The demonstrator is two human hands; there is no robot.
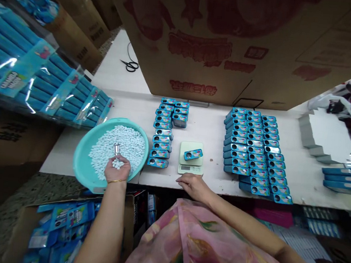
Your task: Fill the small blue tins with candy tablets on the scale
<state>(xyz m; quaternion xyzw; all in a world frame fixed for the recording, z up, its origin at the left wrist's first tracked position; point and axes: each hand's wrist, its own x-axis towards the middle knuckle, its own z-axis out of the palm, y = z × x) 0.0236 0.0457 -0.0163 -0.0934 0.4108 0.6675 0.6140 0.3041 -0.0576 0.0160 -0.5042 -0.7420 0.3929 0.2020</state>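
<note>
My left hand [117,169] rests palm up in a teal basin [84,169] of small white candies [126,142]. It cups several candies, and a small metal cup [117,148] stands at its fingertips. My right hand [191,184] lies on the table edge just in front of a pale green scale [190,164], fingers loosely curled with nothing in them. One blue tin [193,154] sits on the scale's platform. Rows of blue tins [163,136] stand between basin and scale, and a larger block of blue tins [256,153] lies to the right.
A big printed cardboard box [244,44] stands at the back of the white table [212,126]. Scissors [131,65] lie far left behind it. Wrapped blue packs [46,82] are stacked at left. A carton of blue wrappers [63,224] sits on the floor.
</note>
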